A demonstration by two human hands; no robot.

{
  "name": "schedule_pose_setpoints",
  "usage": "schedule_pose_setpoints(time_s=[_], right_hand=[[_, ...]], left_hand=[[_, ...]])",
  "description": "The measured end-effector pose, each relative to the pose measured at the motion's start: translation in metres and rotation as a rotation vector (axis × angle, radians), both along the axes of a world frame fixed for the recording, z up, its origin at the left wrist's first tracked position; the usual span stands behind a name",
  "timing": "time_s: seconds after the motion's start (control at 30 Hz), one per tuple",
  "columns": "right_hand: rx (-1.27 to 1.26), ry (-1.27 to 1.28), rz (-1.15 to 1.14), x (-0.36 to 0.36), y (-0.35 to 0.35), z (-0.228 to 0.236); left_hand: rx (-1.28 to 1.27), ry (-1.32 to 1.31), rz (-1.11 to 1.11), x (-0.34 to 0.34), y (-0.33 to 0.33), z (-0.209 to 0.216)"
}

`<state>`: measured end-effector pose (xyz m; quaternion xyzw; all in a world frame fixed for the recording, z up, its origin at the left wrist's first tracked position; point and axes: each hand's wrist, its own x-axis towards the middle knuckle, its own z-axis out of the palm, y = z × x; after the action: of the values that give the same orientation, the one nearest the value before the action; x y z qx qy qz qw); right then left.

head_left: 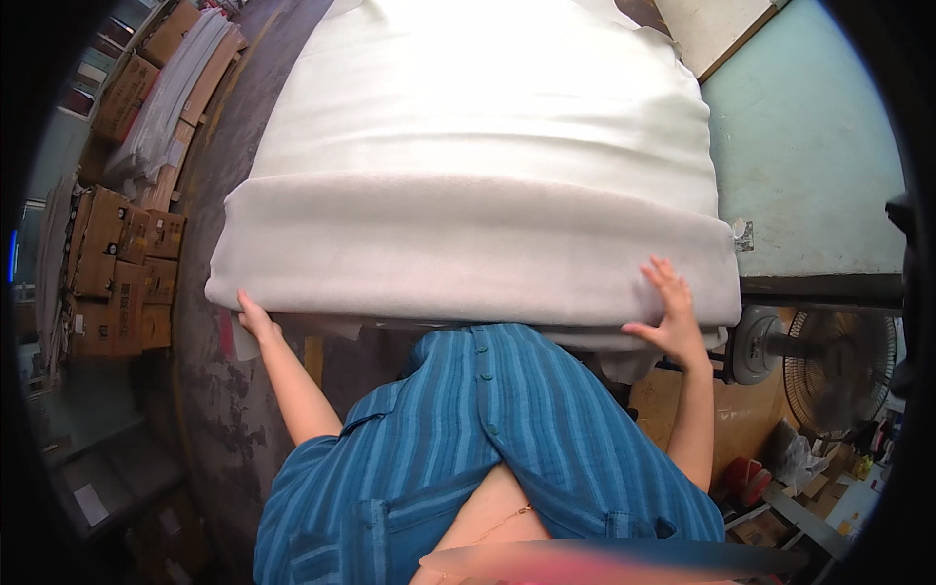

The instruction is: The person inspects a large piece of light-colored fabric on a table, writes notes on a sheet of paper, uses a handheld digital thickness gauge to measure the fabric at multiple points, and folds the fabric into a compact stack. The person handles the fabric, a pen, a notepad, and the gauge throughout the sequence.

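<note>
A large pale sheet of soft material (468, 88), which looks like leather or fabric, covers the table in front of me. Its near part is folded over into a broad greyish flap (468, 249) with a suede-like face. At the flap's near left corner, my left hand (257, 320) grips the edge; some of its fingers are hidden by the material. My right hand (669, 317) is open, fingers spread, over the flap's near right part. Whether its fingertips touch the surface I cannot tell. More layers of material (624, 339) hang below the near edge.
Cardboard boxes (122, 283) and a pallet with stacked sheets (175, 107) stand on the left. A pale green tabletop (799, 156) adjoins on the right, with a fan (838, 370) below it. Dark worn floor (229, 419) runs along the left.
</note>
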<state>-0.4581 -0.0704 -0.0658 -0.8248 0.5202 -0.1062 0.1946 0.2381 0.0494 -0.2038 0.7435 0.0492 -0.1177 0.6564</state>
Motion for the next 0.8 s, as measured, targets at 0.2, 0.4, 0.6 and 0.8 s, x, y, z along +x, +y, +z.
schedule_pose_setpoints(time_s=[0.2,0.4,0.6,0.8], right_hand=[[-0.033,0.377,0.098,0.027,-0.023,-0.021],[0.138,0.034,0.067,0.016,-0.032,0.065],[0.476,-0.11,0.013,0.01,-0.119,0.142],[-0.323,-0.222,-0.073,0.027,-0.176,0.048]], left_hand=[[-0.423,0.108,-0.082,0.016,-0.015,0.027],[-0.355,0.022,-0.191,0.043,-0.012,0.102],[-0.353,0.068,-0.249,0.078,-0.067,0.203],[-0.398,-0.171,-0.599,0.044,-0.118,0.159]])
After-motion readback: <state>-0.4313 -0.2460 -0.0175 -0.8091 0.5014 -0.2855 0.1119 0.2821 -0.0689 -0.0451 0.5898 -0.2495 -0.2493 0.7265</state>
